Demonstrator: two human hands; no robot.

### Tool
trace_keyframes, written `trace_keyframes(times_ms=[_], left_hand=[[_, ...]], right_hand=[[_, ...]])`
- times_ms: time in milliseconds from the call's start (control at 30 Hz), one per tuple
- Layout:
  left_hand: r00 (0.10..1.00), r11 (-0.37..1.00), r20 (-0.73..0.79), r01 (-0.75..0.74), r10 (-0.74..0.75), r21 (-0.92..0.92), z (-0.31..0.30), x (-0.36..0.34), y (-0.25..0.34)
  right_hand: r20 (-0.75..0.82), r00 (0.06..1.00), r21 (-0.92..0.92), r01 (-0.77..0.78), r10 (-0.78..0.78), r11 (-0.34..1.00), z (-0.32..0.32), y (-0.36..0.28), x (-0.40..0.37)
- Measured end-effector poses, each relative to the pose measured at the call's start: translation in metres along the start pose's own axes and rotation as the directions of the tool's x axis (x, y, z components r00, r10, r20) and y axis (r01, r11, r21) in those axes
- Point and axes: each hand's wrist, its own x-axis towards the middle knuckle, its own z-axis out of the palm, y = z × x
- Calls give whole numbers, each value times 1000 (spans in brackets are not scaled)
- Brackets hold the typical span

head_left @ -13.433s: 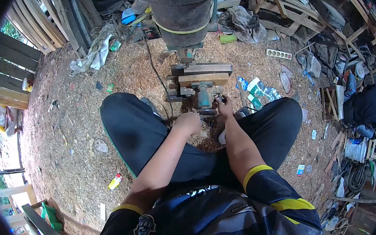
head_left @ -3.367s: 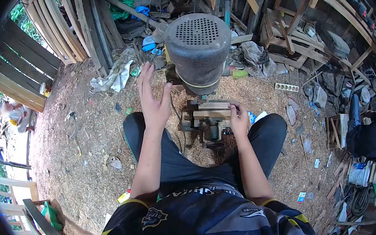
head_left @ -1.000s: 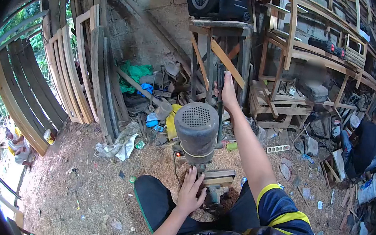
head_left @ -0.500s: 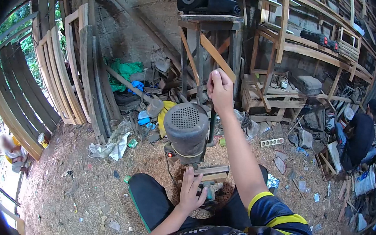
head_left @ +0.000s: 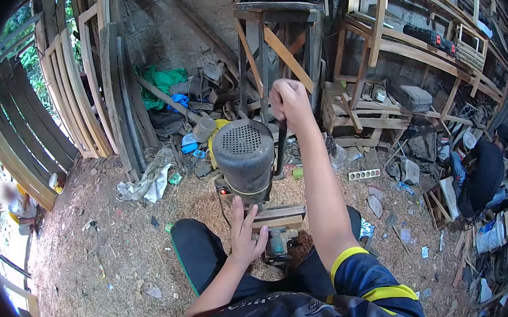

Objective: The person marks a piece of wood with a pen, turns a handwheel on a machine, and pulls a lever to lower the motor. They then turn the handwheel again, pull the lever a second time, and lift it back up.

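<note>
A drill press-like machine (head_left: 243, 166) with a round, vented grey motor housing stands between my knees, a small red light glowing low on its left. My right hand (head_left: 290, 104) is wrapped round the top of its dark lever handle (head_left: 280, 152), to the right of the housing. Below the motor, my left hand (head_left: 247, 237) has its fingers stretched out, fingertips right at the machine's lower front. Beside those fingers a wooden piece (head_left: 279, 217) lies across the machine. Under it sits a teal metal part (head_left: 278, 243), partly hidden.
Wood shavings cover the ground. Long planks and frames (head_left: 71, 86) lean at the left. A wooden stand (head_left: 277, 14) is behind the machine; wooden racks (head_left: 398, 62) fill the right. One person (head_left: 482, 171) crouches at right, another (head_left: 20, 206) at far left. A power strip (head_left: 363, 175) lies nearby.
My right hand has turned into a fuller fist over the lever handle. The left hand has shifted slightly left, uncovering more of the teal part. The whole view has moved a little.
</note>
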Motion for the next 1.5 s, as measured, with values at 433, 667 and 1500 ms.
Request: trace_keyframes(times_ms=[433, 667, 1500], left_hand=[[1000, 1000, -12, -22, 22, -1, -5, 16, 3], [1000, 1000, -3, -20, 20, 18, -5, 18, 3], [1000, 1000, -6, -3, 3, -4, -14, 30, -7]], right_hand=[[-134, 991, -3, 10, -11, 1000, 12, -1, 6], [-96, 980, -55, 169, -174, 984, 14, 9, -70], [-19, 993, 14, 113, -113, 993, 2, 21, -62]])
